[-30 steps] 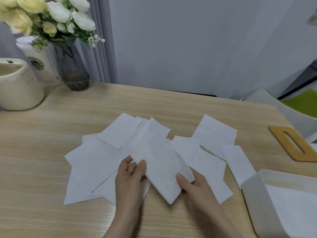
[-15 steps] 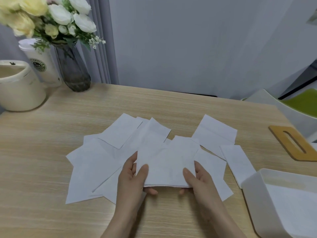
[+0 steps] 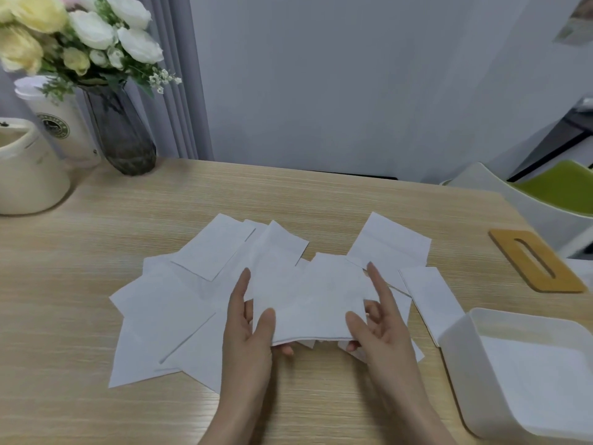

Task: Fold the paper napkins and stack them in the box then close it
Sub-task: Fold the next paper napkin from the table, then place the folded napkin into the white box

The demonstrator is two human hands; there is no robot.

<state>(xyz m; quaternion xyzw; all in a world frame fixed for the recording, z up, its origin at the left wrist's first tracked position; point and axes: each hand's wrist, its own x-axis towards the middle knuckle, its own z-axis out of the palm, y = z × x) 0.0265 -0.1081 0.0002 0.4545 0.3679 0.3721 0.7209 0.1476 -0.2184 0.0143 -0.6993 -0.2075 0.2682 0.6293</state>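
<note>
Napkin [image 3: 309, 303] pinched by left grip [image 3: 248, 329] and right grip [image 3: 377, 326], thumbs on top

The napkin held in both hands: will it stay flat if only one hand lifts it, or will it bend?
The napkin would probably droop: it looks thin, and both the left hand and the right hand pinch it to keep it spread. It seems very light, so a push may slide or crumple it over the other napkins.
</note>
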